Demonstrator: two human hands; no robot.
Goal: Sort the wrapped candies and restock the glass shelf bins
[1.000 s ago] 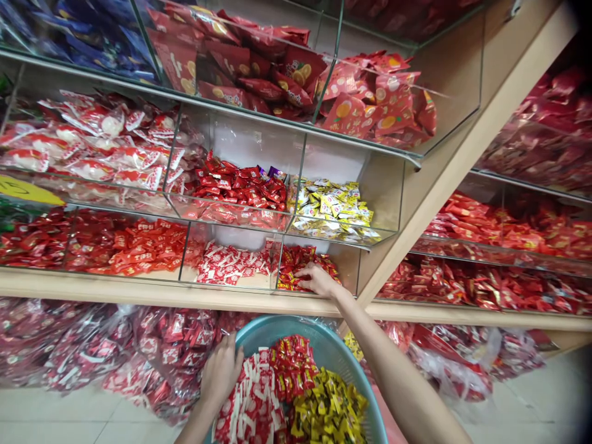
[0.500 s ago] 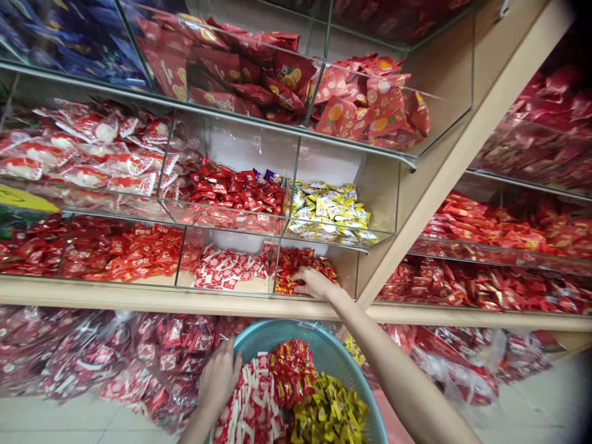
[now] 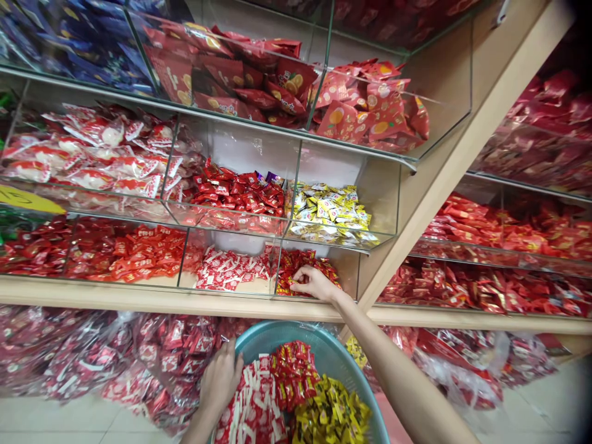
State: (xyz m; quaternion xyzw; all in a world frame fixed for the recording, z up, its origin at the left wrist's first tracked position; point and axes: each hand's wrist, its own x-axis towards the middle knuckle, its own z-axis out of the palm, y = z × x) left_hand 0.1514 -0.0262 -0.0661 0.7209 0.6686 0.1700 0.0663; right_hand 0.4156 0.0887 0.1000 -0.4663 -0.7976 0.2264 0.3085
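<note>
My right hand (image 3: 315, 283) reaches into a bottom-row compartment of red and yellow wrapped candies (image 3: 289, 262), its thumb and fingertips pinched together low over the candies; what is between them is too small to make out. Below the shelf sits a round teal basket (image 3: 340, 346), holding red-and-white candies (image 3: 254, 404), red candies (image 3: 296, 373) and yellow candies (image 3: 332, 412). My left hand (image 3: 221, 377) is closed on the basket's left rim, fingers curled over it.
Clear-fronted compartments above hold yellow-white packets (image 3: 328, 209), red packets (image 3: 235, 194) and larger red bags (image 3: 383, 111). A slanted wooden post (image 3: 435, 185) stands right of my right hand. Plastic bags of candy (image 3: 171, 351) lie under the wooden shelf edge (image 3: 115, 297).
The view has shifted very slightly. My right hand stays at the same compartment, with its fingers drawn closer together. My left hand remains at the basket's rim.
</note>
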